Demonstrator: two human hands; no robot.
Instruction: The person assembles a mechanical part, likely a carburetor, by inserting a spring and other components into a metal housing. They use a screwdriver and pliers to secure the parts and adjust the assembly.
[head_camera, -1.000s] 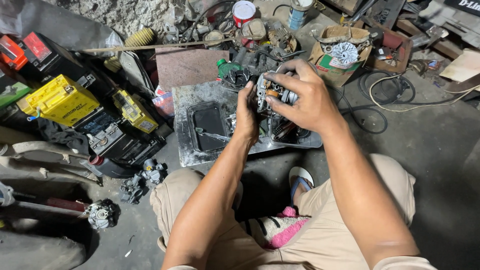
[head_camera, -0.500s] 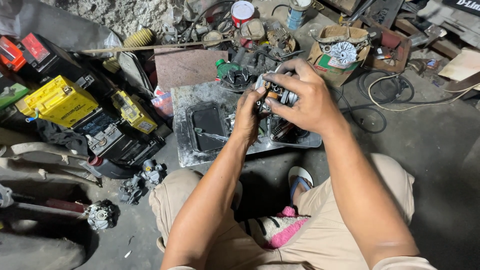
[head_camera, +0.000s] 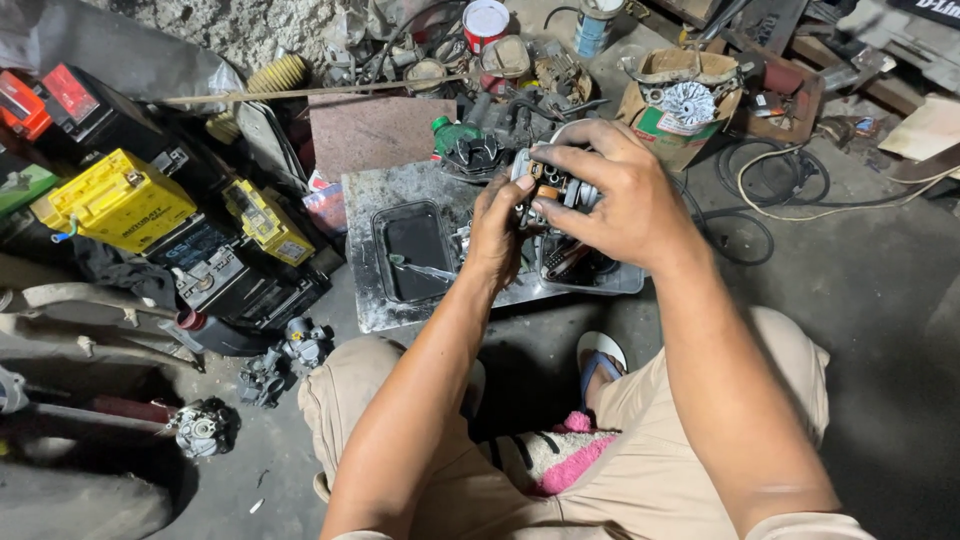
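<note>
A small grey metal engine part, a carburetor (head_camera: 553, 187) with orange bits, is held up between both hands above a dirty metal tray (head_camera: 372, 290). My right hand (head_camera: 615, 195) wraps over its top and right side, fingertips pinching its front. My left hand (head_camera: 497, 232) grips it from the left and below. Most of the part is hidden by the fingers. In the tray, a black rectangular dish (head_camera: 414, 250) lies to the left, and another dark dish (head_camera: 580, 265) with small parts sits under the hands.
Yellow and black batteries (head_camera: 118, 198) stand at the left. Loose carburetor parts (head_camera: 285, 358) lie on the concrete floor near my left knee. A cardboard box with a metal fan wheel (head_camera: 688, 102), cans, cables (head_camera: 760, 190) and scrap crowd the back.
Both hands have stayed on the part with only slight shifts of the fingers; nothing else has moved.
</note>
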